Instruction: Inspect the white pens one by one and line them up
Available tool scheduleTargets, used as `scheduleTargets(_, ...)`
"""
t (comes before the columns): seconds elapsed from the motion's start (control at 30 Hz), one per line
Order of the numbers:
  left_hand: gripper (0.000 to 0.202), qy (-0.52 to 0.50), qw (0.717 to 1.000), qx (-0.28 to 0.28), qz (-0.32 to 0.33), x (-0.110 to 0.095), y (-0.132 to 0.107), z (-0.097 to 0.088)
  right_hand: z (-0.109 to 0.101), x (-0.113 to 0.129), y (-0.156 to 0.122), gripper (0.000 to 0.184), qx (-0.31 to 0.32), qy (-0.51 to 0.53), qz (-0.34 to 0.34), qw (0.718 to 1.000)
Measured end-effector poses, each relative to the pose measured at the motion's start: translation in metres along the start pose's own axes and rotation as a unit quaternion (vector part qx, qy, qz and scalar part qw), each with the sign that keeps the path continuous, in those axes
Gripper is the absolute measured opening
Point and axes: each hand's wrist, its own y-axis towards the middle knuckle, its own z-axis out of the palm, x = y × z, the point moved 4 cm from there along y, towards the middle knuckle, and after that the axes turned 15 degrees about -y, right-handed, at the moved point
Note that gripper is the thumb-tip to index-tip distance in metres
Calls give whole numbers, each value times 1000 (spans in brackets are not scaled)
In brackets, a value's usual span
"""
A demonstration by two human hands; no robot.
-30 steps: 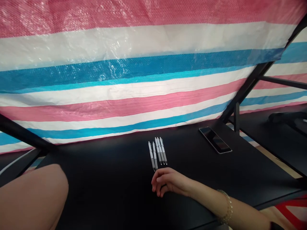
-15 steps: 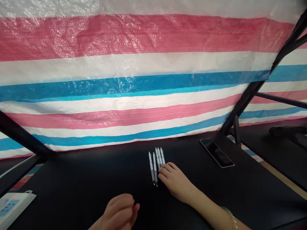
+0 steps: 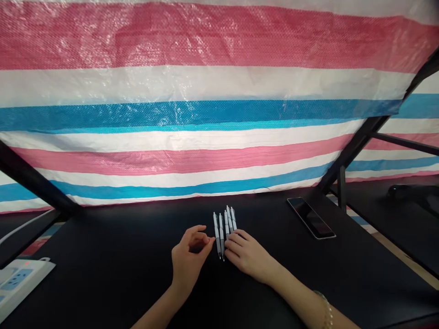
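Several white-and-grey click pens point(image 3: 216, 230) lie side by side on the black table point(image 3: 130, 256), clips and push buttons pointing away from me. Two on the left stand slightly apart from a tighter group of pens point(image 3: 230, 220) on the right. My right hand point(image 3: 250, 256) is curled over the lower ends of that right group, hiding their tips. Just left of the pens is my left hand point(image 3: 190, 256), index finger lifted away from the thumb. Its thumb tip is at or almost touching the leftmost pen; nothing shows in its fingers.
A dark-screened phone point(image 3: 310, 218) lies at the right rear. At the left front edge sits a white power strip point(image 3: 25, 283). Black slanted frame bars point(image 3: 353, 155) rise on both sides, with a striped plastic sheet point(image 3: 192, 160) behind the table.
My left hand has moved forward and right to the pens, its index finger now apart from the thumb. My right hand stays over the right group. The view has shifted slightly.
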Motion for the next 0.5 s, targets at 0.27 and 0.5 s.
scheduleTargets(0.27,19,-57,997,8,-55,16,7,-10,-12,-33,-20,11,-189,292,383,856)
scheduleTargets(0.5,23,-96,986,37,-128,28,11,-12,-16,-20,-26,10,-257,459,464,713)
